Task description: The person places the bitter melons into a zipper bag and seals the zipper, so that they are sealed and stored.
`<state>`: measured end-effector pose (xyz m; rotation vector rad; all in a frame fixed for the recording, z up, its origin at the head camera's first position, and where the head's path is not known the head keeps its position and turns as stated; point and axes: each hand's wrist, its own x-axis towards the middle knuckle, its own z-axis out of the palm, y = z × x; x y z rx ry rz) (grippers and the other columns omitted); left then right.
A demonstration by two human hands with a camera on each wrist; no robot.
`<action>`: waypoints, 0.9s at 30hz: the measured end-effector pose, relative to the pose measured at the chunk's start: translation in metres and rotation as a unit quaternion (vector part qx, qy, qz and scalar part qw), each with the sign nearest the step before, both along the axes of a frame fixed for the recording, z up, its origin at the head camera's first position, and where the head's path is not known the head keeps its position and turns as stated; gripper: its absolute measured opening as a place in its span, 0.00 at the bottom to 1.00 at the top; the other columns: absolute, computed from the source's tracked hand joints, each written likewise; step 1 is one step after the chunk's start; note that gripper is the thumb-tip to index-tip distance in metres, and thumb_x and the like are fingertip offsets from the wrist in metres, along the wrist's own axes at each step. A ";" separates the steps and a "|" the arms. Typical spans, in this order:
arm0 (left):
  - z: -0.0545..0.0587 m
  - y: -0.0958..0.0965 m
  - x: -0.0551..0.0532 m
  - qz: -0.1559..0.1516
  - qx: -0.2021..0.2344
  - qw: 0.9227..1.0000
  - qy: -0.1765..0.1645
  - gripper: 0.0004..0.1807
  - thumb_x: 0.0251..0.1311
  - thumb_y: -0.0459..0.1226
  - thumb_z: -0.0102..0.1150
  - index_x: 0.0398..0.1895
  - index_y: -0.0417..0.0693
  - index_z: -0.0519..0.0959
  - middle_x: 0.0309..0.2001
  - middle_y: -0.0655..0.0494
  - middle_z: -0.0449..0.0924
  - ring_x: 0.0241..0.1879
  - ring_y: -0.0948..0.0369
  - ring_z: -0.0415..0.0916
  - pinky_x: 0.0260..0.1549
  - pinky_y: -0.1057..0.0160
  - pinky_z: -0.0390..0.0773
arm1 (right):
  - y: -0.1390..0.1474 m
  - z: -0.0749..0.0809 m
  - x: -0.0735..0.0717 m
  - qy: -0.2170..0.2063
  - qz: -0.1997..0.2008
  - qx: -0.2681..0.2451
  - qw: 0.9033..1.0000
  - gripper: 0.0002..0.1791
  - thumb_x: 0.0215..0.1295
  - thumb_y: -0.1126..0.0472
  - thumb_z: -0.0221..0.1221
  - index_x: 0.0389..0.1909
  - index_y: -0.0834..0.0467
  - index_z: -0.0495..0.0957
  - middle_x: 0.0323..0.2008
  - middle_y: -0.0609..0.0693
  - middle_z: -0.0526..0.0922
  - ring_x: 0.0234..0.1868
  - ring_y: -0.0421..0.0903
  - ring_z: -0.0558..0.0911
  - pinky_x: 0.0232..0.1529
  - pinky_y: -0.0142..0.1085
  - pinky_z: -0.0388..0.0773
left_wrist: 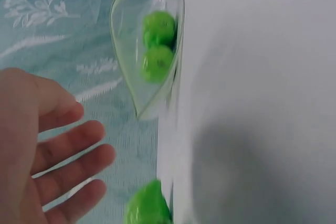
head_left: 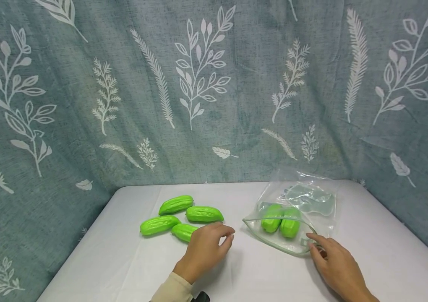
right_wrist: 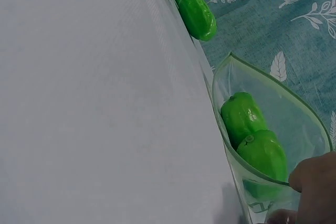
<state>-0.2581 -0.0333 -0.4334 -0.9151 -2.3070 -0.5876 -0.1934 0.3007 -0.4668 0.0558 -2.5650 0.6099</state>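
Left hand [head_left: 207, 246]: partly hides one of four loose green vegetables [head_left: 204, 214]
Right hand [head_left: 337, 263]: grips the clear bag [head_left: 312, 198] by its rim
Clear bag: two vegetables [head_left: 290, 223] inside
Table [head_left: 263, 274]: white

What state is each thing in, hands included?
Clear bag: mouth open, two gourds inside.
Bagged green gourds, two: side by side.
Loose green gourds, four: lying on the white table.
Left hand: near loose gourds, holding nothing.
Right hand: pinching bag's rim.
Curtain: hanging, creased.
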 end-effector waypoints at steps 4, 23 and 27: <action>0.000 -0.015 -0.004 0.011 0.036 0.999 0.001 0.05 0.61 0.37 0.66 0.38 0.55 0.89 0.35 0.66 0.85 0.34 0.70 0.81 0.30 0.66 0.79 | 0.001 -0.002 0.001 0.021 0.001 0.005 1.000 0.18 0.64 0.61 0.66 0.55 0.53 0.83 0.27 0.40 0.77 0.28 0.39 0.75 0.27 0.40 0.73; -0.013 -0.077 -0.030 0.097 0.096 0.988 -0.077 0.09 0.60 0.36 0.68 0.44 0.52 0.87 0.45 0.61 0.82 0.46 0.58 0.82 0.41 0.53 0.81 | 0.002 0.000 0.002 -0.030 -0.002 0.012 0.999 0.23 0.64 0.58 0.66 0.60 0.54 0.80 0.26 0.43 0.74 0.26 0.40 0.71 0.24 0.37 0.69; -0.018 -0.085 -0.033 0.097 0.099 0.985 -0.100 0.11 0.60 0.36 0.67 0.46 0.52 0.87 0.48 0.59 0.82 0.53 0.54 0.79 0.49 0.50 0.78 | 0.004 0.000 0.002 -0.039 0.003 0.004 0.999 0.22 0.66 0.57 0.65 0.61 0.55 0.80 0.27 0.44 0.74 0.27 0.41 0.71 0.25 0.38 0.70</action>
